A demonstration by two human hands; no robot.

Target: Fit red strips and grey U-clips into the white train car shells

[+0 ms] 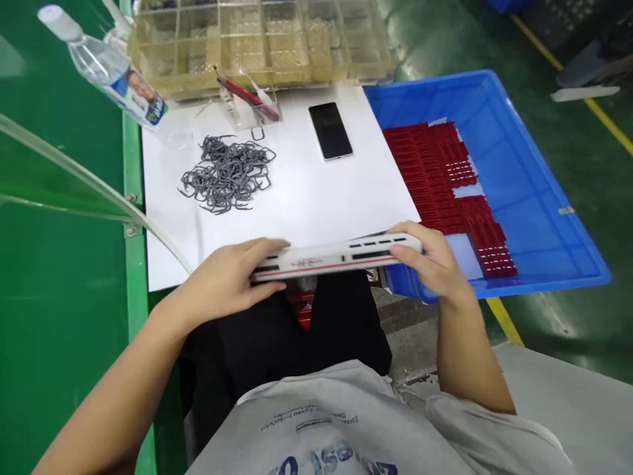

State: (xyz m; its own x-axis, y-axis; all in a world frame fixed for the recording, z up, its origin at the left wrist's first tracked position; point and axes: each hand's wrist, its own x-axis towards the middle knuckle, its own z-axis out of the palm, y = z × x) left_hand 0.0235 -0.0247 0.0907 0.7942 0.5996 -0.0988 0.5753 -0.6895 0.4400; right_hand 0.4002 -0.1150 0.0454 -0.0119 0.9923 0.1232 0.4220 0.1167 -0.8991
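Observation:
A long white model train car body (326,259) with a red stripe and dark window openings is held level at the table's front edge. My left hand (232,277) grips its left end, thumb and fingers closed on either side. Its right end is pinched in my right hand (428,257). Beyond it, on a white sheet (297,204), lies a tangled pile of thin grey loops (227,173). One single grey loop (258,133) rests apart from the pile.
Behind the sheet stands a yellowish compartment box (267,82). A small clear holder (242,115) contains pen-like tools. A phone (330,130) lies to the right, and a water bottle (111,79) leans at left. The blue bin (539,198) contains rows of dark red parts (425,178).

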